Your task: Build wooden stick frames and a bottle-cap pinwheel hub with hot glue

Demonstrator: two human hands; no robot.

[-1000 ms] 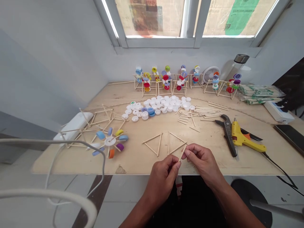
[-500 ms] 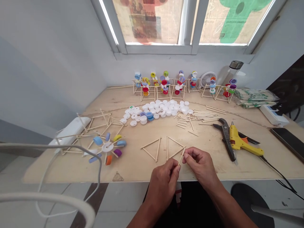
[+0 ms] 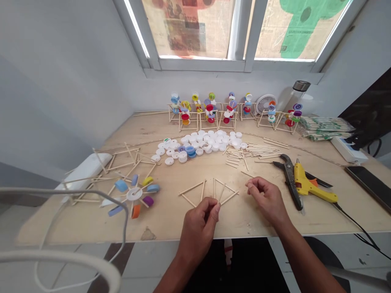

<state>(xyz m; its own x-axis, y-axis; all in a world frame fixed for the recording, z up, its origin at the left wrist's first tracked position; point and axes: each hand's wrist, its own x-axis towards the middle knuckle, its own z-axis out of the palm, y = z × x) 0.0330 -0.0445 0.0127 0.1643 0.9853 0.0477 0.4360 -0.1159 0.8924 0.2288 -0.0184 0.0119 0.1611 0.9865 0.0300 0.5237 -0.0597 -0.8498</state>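
Left hand (image 3: 198, 228) near the plywood table's (image 3: 161, 226) front edge

One left hand (image 3: 198, 230), one right hand (image 3: 267, 199), one thin wooden stick (image 3: 222, 192), two flat triangles of wooden sticks (image 3: 190, 188), one wheel of eight plastic bottle caps (image 3: 134, 194), one yellow hot-glue gun (image 3: 305, 183), one black-handled pair of metal snips (image 3: 288, 179), one white round desk fan (image 3: 265, 104), one black smartphone (image 3: 369, 183).

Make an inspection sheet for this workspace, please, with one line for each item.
Surface: plywood tabletop, front edge chipped.
Job's things: two wooden-stick triangles, loose sticks.
Clutter: heap of bottle caps, bottle-cap wheel.
Hands: left hand pinches a wooden stick; right hand has fingers together, nothing visibly held.
Cables: black cord from hot glue gun; white cable in foreground.
Surroundings: paper-covered window, pale wall.
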